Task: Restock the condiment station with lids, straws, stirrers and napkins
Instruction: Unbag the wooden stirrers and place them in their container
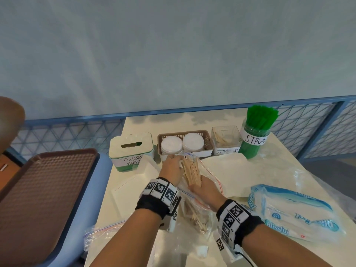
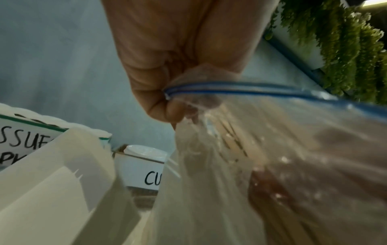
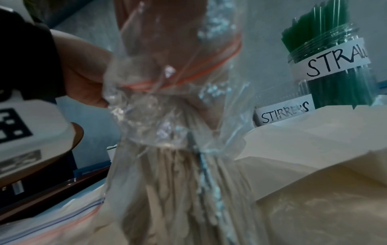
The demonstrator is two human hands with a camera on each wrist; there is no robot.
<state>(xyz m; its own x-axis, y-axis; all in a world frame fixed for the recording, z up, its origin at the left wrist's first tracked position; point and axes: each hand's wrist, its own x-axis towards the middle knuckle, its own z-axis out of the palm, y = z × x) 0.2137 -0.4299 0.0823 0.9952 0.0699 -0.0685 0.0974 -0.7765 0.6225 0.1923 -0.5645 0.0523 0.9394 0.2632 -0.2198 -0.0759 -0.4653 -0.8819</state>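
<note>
A clear zip bag (image 1: 198,209) of wooden stirrers (image 1: 191,173) lies on the white table (image 1: 250,170) in front of me. My left hand (image 1: 172,166) pinches the bag's blue zip rim (image 2: 230,89) and holds the mouth up. My right hand (image 1: 204,187) grips a bundle of stirrers, whose top ends stick out of the bag mouth. In the right wrist view the plastic and its red zip line (image 3: 188,77) wrap around that hand, with the stirrers (image 3: 178,182) below. The clear box labelled STIRRERS (image 1: 225,139) stands behind, holding a few sticks.
At the back stand a tissue and napkin box (image 1: 131,151), a brown basket (image 1: 209,141) with two stacks of white lids, and a jar of green straws (image 1: 254,135). A napkin pack (image 1: 294,211) lies at right. A brown tray (image 1: 44,187) sits on the left.
</note>
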